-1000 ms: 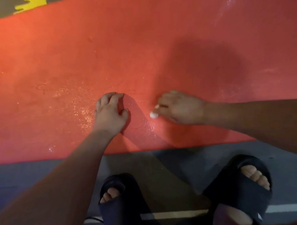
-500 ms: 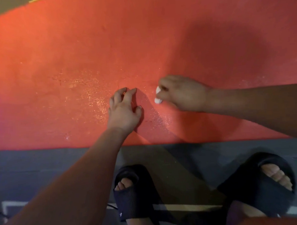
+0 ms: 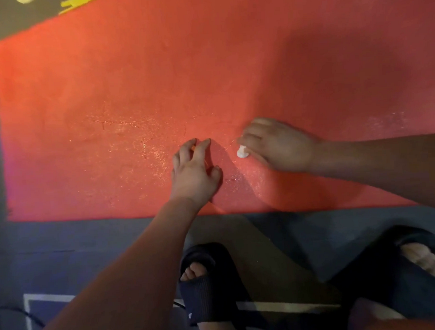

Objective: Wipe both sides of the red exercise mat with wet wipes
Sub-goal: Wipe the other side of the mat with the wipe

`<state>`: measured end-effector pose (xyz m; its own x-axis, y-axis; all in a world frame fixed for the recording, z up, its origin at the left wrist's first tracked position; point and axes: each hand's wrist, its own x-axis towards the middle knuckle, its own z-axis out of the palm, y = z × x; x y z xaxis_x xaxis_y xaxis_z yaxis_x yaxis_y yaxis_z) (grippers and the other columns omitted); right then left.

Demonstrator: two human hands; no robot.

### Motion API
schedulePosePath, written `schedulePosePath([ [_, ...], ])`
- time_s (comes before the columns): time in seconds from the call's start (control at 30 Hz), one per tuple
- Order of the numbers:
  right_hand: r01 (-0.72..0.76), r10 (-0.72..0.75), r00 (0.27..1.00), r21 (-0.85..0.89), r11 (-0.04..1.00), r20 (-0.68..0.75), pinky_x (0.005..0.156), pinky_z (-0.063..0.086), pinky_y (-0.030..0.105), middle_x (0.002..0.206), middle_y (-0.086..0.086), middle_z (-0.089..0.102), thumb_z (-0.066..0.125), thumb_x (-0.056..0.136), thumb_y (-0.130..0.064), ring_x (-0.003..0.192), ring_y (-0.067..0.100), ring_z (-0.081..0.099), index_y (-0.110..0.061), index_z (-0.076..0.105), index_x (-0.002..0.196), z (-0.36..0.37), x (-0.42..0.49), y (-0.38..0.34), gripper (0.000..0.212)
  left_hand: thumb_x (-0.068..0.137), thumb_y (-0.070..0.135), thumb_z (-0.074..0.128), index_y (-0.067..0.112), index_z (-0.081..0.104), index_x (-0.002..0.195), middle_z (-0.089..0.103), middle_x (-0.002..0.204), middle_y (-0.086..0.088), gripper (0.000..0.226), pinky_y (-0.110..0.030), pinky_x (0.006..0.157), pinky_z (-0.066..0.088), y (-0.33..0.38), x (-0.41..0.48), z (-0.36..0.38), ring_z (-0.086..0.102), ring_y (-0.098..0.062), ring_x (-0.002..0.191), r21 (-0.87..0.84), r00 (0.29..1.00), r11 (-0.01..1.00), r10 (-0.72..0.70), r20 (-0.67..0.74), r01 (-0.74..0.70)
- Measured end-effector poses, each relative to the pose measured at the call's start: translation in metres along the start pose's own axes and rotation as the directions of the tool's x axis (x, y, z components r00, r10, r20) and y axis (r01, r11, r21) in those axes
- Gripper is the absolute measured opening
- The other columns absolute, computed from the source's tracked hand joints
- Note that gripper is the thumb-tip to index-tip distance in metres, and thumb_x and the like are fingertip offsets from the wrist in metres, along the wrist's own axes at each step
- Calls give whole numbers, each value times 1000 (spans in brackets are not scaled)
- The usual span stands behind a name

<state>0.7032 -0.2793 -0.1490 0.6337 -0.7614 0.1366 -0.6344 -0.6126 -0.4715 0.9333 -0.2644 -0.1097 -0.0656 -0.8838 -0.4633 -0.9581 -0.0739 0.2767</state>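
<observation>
Hands first: right hand (image 3: pixel 280 147) is pinched round a balled-up wet wipe (image 3: pixel 242 152), pushing it onto the red exercise mat (image 3: pixel 133 81). Left hand (image 3: pixel 194 175) has nothing in it, fingers splayed and propped on the mat just beside, near its front edge. Mat's flat on the floor (image 3: pixel 65 246). Looks thin, light and floppy, probably slick where damp, so for flipping I'd grab that front edge or the left corner.

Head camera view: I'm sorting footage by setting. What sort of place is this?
Probably a gym or sports floor: the red exercise mat lies on a dark grey floor with a painted white line and a yellow marking.
</observation>
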Motion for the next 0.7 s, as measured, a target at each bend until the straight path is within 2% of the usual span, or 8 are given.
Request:
schedulePosePath([
  [0.1, 177, -183, 980, 80, 981, 81, 77, 42, 39, 87, 8, 60, 39, 102, -18, 81, 29, 54, -10, 68, 93, 12, -27, -38, 31, 88, 30, 65, 33, 37, 154, 26, 159, -2, 72, -47, 118, 26, 1, 0, -1, 22, -30, 143, -5, 1000, 1000, -2, 4, 2],
  [0.23, 428, -444, 872, 122, 896, 207, 79, 44, 41, 91, 4, 58, 38, 110, -25, 83, 25, 52, -11, 63, 91, 11, -43, -46, 34, 87, 30, 65, 33, 37, 153, 26, 158, -2, 72, -49, 118, 26, 3, 1, -2, 20, -29, 143, -12, 1000, 1000, -14, 10, 14],
  [0.3, 354, -357, 918, 53, 934, 174, 77, 45, 39, 91, 3, 57, 42, 106, -23, 84, 24, 52, -13, 64, 94, 4, -28, -19, 27, 85, 31, 66, 33, 39, 152, 27, 156, -2, 72, -50, 118, 27, 5, 2, -3, 22, -29, 142, -1, 1000, 1000, -24, 1, 24],
  [0.37, 138, -142, 985, 44, 989, 98, 78, 45, 38, 94, 6, 57, 47, 101, -26, 88, 26, 52, -13, 66, 99, -6, -18, 6, 23, 83, 32, 66, 32, 42, 148, 30, 153, -1, 69, -50, 117, 29, 6, 3, -2, 24, -29, 141, 6, 999, 999, -35, -16, 35],
  [0.43, 54, -56, 997, 33, 998, 60, 80, 44, 36, 96, 8, 59, 49, 100, -24, 88, 26, 53, -12, 68, 100, -5, -27, 2, 23, 82, 29, 66, 29, 47, 143, 34, 149, -1, 64, -51, 116, 30, 9, 5, -1, 27, -28, 138, -20, 998, 999, -47, -48, 46],
  [0.53, 302, -304, 919, 47, 952, 253, 82, 43, 32, 95, 4, 59, 37, 103, -22, 87, 24, 54, -15, 67, 99, -10, -51, -31, 31, 83, 24, 65, 23, 53, 136, 39, 143, -4, 55, -48, 114, 31, 15, 7, 2, 31, -30, 134, -47, 993, 998, -51, -102, 46],
  [0.6, 387, -386, 863, 64, 920, 325, 83, 38, 31, 95, 3, 58, 37, 107, -27, 87, 22, 53, -14, 64, 97, -15, -48, -25, 32, 83, 22, 64, 20, 55, 133, 41, 140, -6, 51, -45, 113, 31, 19, 9, 4, 33, -31, 132, -53, 992, 998, -32, -124, 26],
  [0.7, 276, -261, 938, -36, 961, 230, 75, 37, 34, 91, 9, 59, 56, 99, -25, 83, 27, 56, -10, 64, 90, -20, -7, 21, 19, 83, 23, 66, 20, 55, 132, 42, 139, -6, 50, -43, 112, 30, 27, 12, 4, 34, -31, 131, -72, 994, 997, -31, -108, 24],
])
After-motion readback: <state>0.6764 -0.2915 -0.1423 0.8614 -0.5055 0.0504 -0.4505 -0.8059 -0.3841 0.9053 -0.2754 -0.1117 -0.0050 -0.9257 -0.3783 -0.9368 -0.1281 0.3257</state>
